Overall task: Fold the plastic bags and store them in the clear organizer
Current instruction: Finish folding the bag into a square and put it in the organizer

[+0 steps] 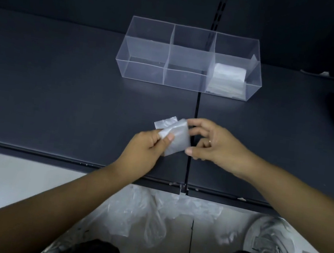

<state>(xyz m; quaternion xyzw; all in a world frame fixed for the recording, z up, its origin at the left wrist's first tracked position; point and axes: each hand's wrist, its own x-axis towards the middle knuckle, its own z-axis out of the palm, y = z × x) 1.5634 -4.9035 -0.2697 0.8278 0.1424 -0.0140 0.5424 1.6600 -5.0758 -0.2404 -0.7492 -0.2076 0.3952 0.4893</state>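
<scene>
A small folded translucent plastic bag (176, 137) is held just above the dark shelf near its front edge. My left hand (147, 147) pinches the bag's left side with thumb and fingers. At the bag's right edge, my right hand (212, 145) has its curled forefinger and thumb on the top and bottom corners. The clear organizer (148, 48) stands farther back, divided into three compartments. Its right compartment holds a stack of folded bags (229, 72); the left and middle ones look empty.
The dark shelf (60, 91) has a seam running down its middle. Loose crumpled plastic bags (155, 220) lie on the light floor below the shelf edge, between my knees and a white shoe (271, 244). A dark object sits at the far right edge.
</scene>
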